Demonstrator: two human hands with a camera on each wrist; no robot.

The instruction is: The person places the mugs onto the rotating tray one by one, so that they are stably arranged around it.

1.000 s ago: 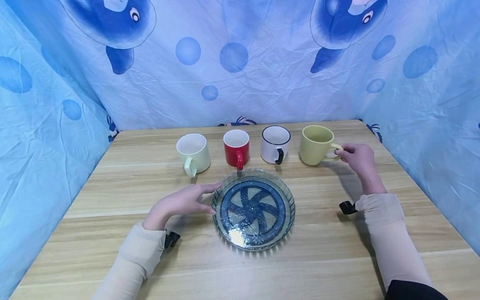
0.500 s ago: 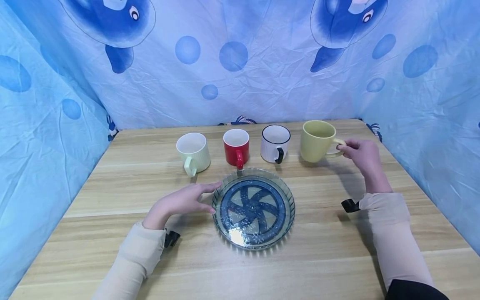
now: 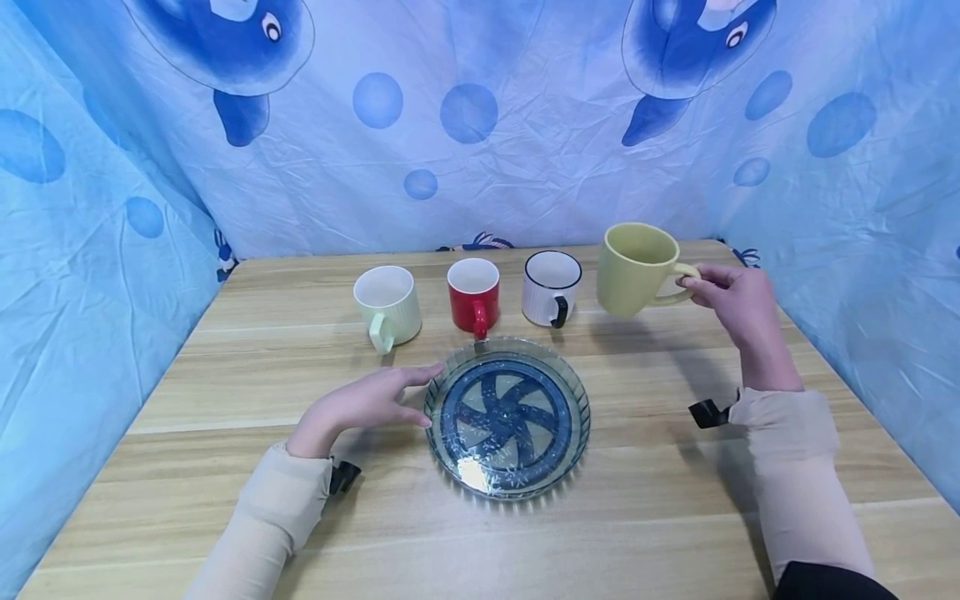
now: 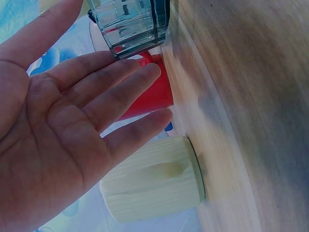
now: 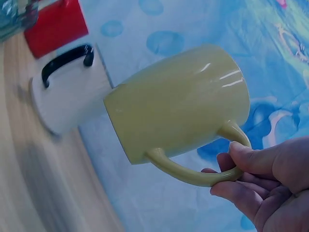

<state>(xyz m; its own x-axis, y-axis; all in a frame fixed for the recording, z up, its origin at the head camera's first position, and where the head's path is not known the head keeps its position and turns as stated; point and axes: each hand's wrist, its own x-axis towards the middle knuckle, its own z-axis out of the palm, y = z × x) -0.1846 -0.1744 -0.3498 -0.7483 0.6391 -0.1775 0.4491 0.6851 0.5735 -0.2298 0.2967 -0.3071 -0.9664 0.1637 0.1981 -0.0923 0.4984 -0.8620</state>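
Note:
An olive-yellow mug [image 3: 628, 279] hangs above the table at the right, upright, its shadow falling on the wood below. My right hand [image 3: 738, 304] pinches its handle between thumb and fingers, which shows closely on the yellow mug [image 5: 178, 101] in the right wrist view. At the middle lies a round glass plate [image 3: 508, 492] with a fluted rim and a blue swirl pattern. My left hand [image 3: 371, 402] is beside its left rim, thumb and fingers spread and fairly straight. In the left wrist view the left palm [image 4: 53, 140] faces the camera, fingertips near the glass edge.
Behind the plate stand a pale green mug [image 3: 397, 312], a red mug [image 3: 465, 308] and a white mug [image 3: 543, 292] with dark rim and black handle. A blue patterned curtain [image 3: 450, 192] rises behind the wooden table [image 3: 247, 358] and along both sides.
My right hand has lifted the yellow mug off the table, moving up and slightly right. My left hand, the plate and the other mugs have stayed put.

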